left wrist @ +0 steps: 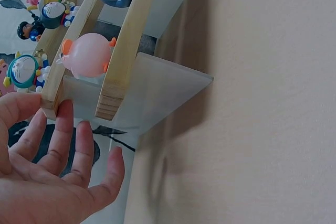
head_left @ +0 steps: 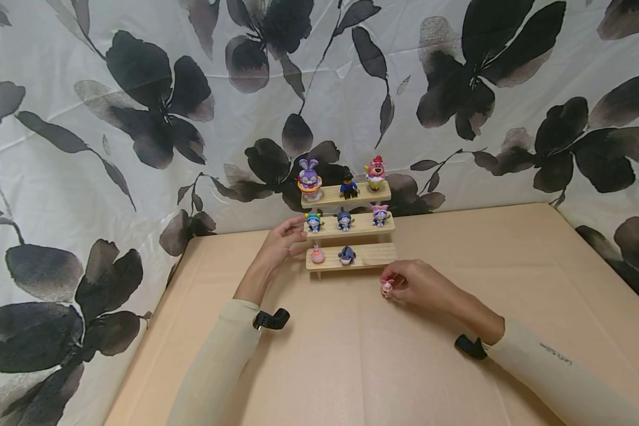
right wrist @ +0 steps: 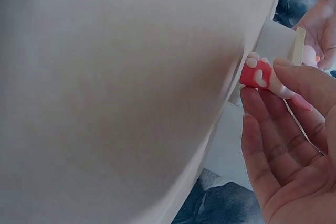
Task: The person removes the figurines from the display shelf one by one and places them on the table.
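Observation:
A three-tier wooden display shelf [head_left: 349,260] stands upright, with small figurines on every step. At its left end, my left hand [head_left: 283,241] holds the end of the middle board [left wrist: 51,98] between thumb and fingertips, the other fingers spread. In front of the shelf's lower right corner, my right hand [head_left: 418,284] pinches a small pink figurine [head_left: 387,287] between thumb and fingers. The right wrist view shows the red and white lower part of this pink figurine [right wrist: 255,74]. On the bottom step sit a round pink figurine [head_left: 318,255] and a blue-grey donkey figurine [head_left: 347,255].
The middle step carries three small figurines in costumes, one a dark-hooded figurine [head_left: 344,219]. Up top are a purple rabbit figurine [head_left: 309,178], a figurine in blue [head_left: 348,187] and a pink bear figurine [head_left: 376,173]. Behind the tan table [head_left: 319,355] hangs a floral cloth [head_left: 351,106].

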Tool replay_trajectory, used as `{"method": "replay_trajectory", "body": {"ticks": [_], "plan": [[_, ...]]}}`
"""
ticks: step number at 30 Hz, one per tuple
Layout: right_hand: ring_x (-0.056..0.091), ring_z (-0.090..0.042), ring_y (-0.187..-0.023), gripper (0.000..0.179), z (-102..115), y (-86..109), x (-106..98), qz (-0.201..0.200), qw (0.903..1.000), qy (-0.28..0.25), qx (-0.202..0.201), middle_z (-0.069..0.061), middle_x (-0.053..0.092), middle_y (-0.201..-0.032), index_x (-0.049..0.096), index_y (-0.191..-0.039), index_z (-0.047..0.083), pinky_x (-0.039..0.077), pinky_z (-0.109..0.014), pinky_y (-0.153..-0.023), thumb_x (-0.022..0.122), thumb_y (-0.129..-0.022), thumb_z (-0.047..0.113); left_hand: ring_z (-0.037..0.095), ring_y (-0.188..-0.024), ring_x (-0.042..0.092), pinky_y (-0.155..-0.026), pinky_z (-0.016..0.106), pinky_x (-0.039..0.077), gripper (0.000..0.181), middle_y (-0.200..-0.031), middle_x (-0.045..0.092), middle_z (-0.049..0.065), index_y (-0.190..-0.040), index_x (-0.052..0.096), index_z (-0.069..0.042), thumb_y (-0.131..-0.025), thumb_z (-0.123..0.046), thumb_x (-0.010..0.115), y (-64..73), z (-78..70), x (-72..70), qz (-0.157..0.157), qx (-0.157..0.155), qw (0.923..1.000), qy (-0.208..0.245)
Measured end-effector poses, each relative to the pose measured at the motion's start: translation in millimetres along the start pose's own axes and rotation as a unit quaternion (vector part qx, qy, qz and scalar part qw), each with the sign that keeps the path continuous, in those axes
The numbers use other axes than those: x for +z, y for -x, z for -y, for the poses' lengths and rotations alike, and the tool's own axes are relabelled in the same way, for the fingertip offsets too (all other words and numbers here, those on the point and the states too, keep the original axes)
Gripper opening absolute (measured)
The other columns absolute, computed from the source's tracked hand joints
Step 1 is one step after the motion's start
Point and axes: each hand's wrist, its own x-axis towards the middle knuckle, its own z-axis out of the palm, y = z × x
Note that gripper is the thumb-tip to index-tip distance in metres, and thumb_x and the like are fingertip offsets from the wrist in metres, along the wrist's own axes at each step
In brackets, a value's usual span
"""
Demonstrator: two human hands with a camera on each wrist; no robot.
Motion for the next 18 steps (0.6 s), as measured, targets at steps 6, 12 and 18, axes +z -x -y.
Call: {"method": "replay_trajectory", "body": {"ticks": [6,12,18], "plan": [[0.062,-0.008,-0.083,0.019,1.1,-0.5,0.4,0.008,0.9999,0.014,0.002,0.010,0.066,-0.089,0.072,-0.098,0.016,0.056,-0.026,-0.076,0.082,-0.084,0.010,0.030,-0.126,0.056,-0.109,0.056,0.043,0.047,-0.130,0.056,0.009,-0.144,0.055,-0.017,-0.099,-0.014,0.064,-0.2,0.5,-0.3,0.002,0.000,1.0000,-0.001],[0.063,-0.009,-0.086,0.018,0.6,-0.3,-1.5,0.016,0.9997,0.010,0.013,0.010,0.067,-0.090,0.072,-0.099,0.016,0.056,-0.027,-0.078,0.082,-0.085,0.011,0.030,-0.124,0.055,-0.108,0.057,0.043,0.047,-0.130,0.055,0.010,-0.144,0.055,-0.015,-0.099,-0.013,0.064,0.4,-0.2,-0.1,0.007,0.004,1.0000,0.004],[0.065,-0.013,-0.087,0.017,1.5,-1.3,-3.6,0.027,0.9995,0.003,0.018,0.008,0.067,-0.090,0.072,-0.099,0.014,0.058,-0.031,-0.079,0.082,-0.085,0.011,0.026,-0.120,0.057,-0.107,0.055,0.044,0.047,-0.129,0.055,0.009,-0.144,0.055,-0.017,-0.098,-0.013,0.064,1.5,-1.2,-0.3,0.004,0.004,1.0000,-0.002]]}}
